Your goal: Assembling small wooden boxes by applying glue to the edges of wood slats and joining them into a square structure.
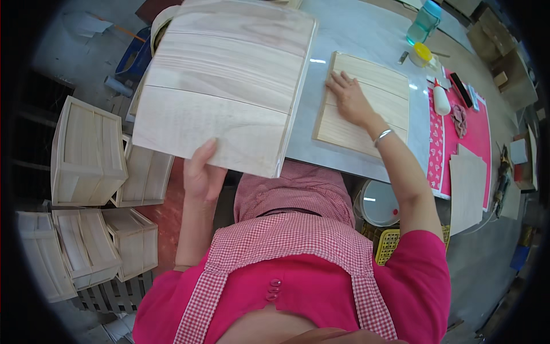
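My left hand grips the near edge of a large pale wooden panel, its thumb on the upper face and its other fingers underneath. The panel is made of several planks and is held up, tilted, over the table's left side. A second plank panel, smaller in view and with a visible thickness, lies flat on the grey-white table. On its left part rests my right hand, fingers stretched out and lying flat. A silver bangle circles that wrist.
Several wooden boxes are stacked at my left. To the right, a pink mat carries a white bottle, a cloth and a black brush-like object. A teal water bottle and yellow-lidded cup stand behind. Below sits a white bucket.
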`<state>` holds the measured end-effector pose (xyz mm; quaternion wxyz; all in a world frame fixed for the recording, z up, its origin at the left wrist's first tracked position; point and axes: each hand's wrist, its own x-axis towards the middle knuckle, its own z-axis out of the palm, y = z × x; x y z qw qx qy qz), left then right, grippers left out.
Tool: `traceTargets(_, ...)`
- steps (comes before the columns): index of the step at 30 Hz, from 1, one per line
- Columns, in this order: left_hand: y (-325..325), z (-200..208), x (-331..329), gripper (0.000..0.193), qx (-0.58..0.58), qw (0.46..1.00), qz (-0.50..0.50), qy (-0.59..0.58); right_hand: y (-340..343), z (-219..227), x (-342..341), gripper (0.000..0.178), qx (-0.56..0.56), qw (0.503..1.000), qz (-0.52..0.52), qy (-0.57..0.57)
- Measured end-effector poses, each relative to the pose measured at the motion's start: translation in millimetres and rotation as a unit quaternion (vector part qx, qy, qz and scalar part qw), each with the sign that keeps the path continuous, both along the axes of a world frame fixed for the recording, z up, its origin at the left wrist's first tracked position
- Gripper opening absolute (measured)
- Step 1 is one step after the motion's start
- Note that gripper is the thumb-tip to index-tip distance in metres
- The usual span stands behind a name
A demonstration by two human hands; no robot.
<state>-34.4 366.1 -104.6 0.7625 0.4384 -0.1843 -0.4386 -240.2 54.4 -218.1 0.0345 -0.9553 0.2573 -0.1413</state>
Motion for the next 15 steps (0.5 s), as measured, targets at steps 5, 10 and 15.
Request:
traceTargets(5, -26, -13, -16, 0.051, 0.009, 0.998, 0.043, -0.05, 38, 16, -36, 0.056, 0.078, 0.995, 0.05, -0.029)
traceTargets(10, -51, -23, -21, 0.05, 0.046, 0.994, 0.041, -0.091, -67, 4, -61, 0.077, -0.016, 0.985, -0.168, -0.038)
traceTargets(15, -72, -37, -24, 0.037, 0.043, 0.983, 0.036, -0.176, -86, 26, -45, 0.081, -0.003, 0.981, -0.195, 0.023)
